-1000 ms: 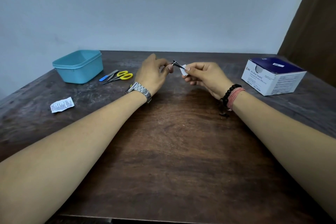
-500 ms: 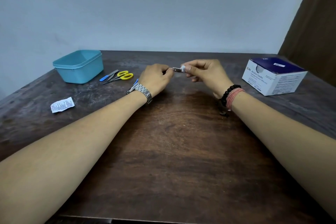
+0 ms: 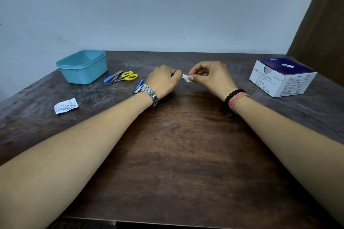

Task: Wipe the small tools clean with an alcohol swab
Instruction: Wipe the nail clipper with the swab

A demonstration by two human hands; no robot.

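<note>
My left hand (image 3: 163, 81) grips a small metal tool, almost wholly hidden inside its fingers. My right hand (image 3: 210, 78) pinches a small white alcohol swab (image 3: 186, 77) folded around the tool's tip, right against my left fingertips. Both hands hover over the middle of the dark wooden table (image 3: 176, 154). To the left lie yellow-handled scissors (image 3: 128, 76), a blue-handled tool (image 3: 112, 76) and another blue-handled tool (image 3: 139, 84) partly hidden behind my left wrist.
A light-blue plastic tub (image 3: 82, 67) stands at the back left. A torn white swab wrapper (image 3: 65, 105) lies near the left edge. A white and navy box of alcohol swabs (image 3: 283, 77) sits at the right. A wall runs behind the table.
My left hand has lowered and turned the tool toward level. My right hand slid the swab along it toward my left fingers, so the metal now barely shows.
</note>
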